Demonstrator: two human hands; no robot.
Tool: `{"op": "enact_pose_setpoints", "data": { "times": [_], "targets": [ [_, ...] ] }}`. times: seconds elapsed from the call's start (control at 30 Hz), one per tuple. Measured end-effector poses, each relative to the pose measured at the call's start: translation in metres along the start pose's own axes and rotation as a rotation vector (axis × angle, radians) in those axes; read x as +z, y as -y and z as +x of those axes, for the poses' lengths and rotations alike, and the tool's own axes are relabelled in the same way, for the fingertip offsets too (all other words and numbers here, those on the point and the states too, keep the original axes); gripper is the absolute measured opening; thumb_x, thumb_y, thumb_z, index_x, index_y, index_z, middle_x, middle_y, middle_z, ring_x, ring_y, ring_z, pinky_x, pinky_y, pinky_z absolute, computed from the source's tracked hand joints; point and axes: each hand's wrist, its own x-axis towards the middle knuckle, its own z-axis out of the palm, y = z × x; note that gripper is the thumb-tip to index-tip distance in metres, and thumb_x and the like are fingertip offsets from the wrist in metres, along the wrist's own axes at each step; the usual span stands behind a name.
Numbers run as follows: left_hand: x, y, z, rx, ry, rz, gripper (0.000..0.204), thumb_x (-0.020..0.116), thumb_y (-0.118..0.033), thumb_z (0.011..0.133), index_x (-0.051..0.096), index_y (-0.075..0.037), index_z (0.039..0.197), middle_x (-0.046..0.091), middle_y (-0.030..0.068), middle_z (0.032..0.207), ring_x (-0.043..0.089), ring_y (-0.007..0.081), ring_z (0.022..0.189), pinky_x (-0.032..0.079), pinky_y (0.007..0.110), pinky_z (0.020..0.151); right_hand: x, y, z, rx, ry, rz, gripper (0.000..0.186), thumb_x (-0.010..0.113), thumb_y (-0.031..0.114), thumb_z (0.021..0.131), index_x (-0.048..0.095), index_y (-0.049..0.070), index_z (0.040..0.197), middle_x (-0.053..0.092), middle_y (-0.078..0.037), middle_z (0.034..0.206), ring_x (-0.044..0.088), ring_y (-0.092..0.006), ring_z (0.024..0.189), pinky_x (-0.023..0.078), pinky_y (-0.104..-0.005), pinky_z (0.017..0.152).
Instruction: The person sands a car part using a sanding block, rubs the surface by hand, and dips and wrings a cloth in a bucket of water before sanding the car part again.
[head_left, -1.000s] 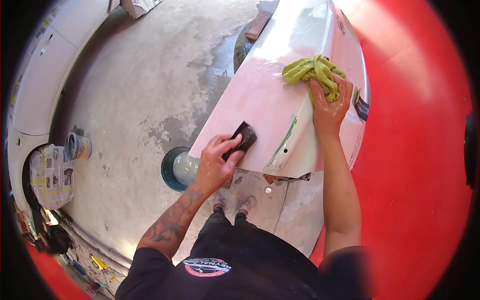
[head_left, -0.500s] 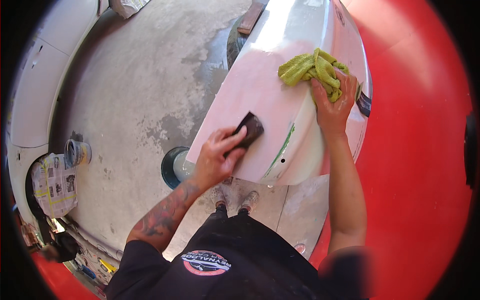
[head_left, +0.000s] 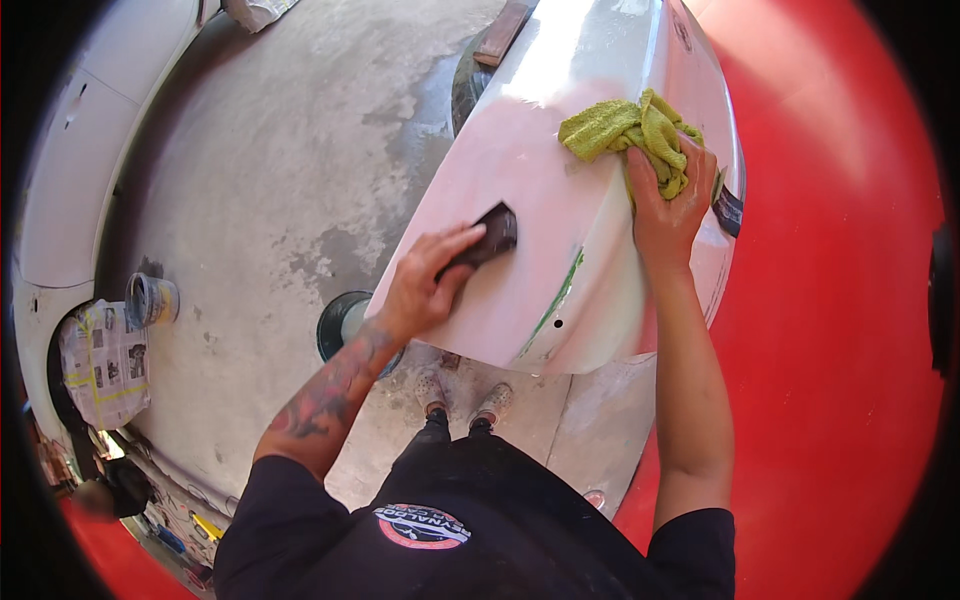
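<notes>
A pale pink and white car body panel (head_left: 540, 160) slants up and away in front of me, with a green streak along a crease near its lower end. My left hand (head_left: 428, 272) grips a dark sanding block (head_left: 495, 232), which lies against the pink part of the surface. A crumpled yellow-green cloth (head_left: 610, 130) is bunched under the fingers of my right hand (head_left: 672, 205), over the panel's right-hand edge. That hand presses the cloth to the panel, its thumb on the near side.
Below the panel's left edge stands a dark bucket (head_left: 340, 320). Further left, a smaller bucket (head_left: 153, 300) sits by a white car (head_left: 75, 190) whose wheel is covered with newspaper (head_left: 105, 365). A red surface (head_left: 830, 300) fills the right side. Stained concrete (head_left: 270, 180) lies between.
My left hand and the sanding block have shifted slightly up and left along the panel. The right hand stays nearly where it was, the cloth only slightly rearranged.
</notes>
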Motion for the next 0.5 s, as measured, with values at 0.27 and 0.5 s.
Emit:
{"op": "enact_pose_setpoints", "data": {
  "times": [0.27, 0.5],
  "targets": [
    [0.024, 0.028, 0.029, -0.073, -0.036, -0.057, 0.050, 0.069, -0.001, 0.086, 0.065, -0.013, 0.134, 0.065, 0.0156, 0.135, 0.059, 0.0324, 0.128, 0.043, 0.042, 0.107, -0.007, -0.022, 0.002, -0.048, 0.021, 0.049, 0.041, 0.079, 0.016, 0.087, 0.063, 0.002, 0.121, 0.054, -0.013, 0.113, 0.055, -0.0276, 0.106, 0.045, -0.0392, 0.096],
    [-0.014, 0.008, -0.062, -0.027, 0.135, -0.033, 0.059, 0.066, 0.011, 0.077, 0.064, -0.011, 0.131, 0.062, 0.0165, 0.136, 0.058, 0.0334, 0.124, 0.040, 0.043, 0.110, -0.007, -0.015, 0.000, -0.026, 0.036, -0.030, 0.040, 0.077, 0.016, 0.089, 0.062, 0.001, 0.123, 0.053, -0.012, 0.113, 0.053, -0.0274, 0.108, 0.043, -0.0411, 0.098]
  ]
}}
